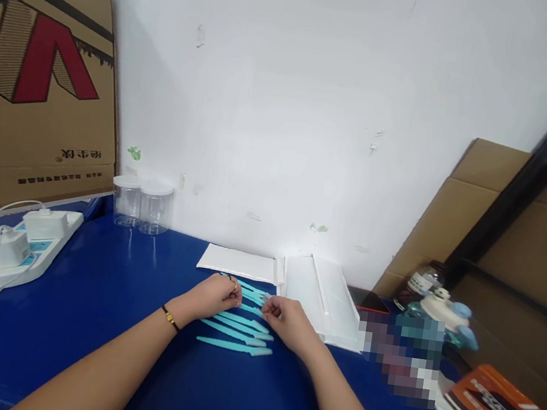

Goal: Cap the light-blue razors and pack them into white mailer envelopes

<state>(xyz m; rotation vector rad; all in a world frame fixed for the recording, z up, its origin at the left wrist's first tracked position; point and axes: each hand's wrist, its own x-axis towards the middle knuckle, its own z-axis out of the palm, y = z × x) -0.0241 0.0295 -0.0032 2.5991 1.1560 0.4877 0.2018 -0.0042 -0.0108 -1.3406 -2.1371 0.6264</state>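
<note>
Several turquoise eyebrow razors (235, 346) with pale capped ends lie in a rough column on the blue table, handles to the left. My left hand (217, 297) is closed at the handle side, its fingers pinched on one eyebrow razor (251, 310) in the middle of the column. At that razor's capped end, my right hand (285, 317) is pinched too. The fingers cover both ends of this razor. Other razors show just behind and in front of the hands.
White flat packets (238, 262) and clear plastic sleeves (336, 301) lie behind the hands. Two clear jars (154, 213) stand by the wall. A power strip (39, 261) sits left; a teal bottle (434, 320), a phone (368, 300) and an orange pouch (494, 405) are right.
</note>
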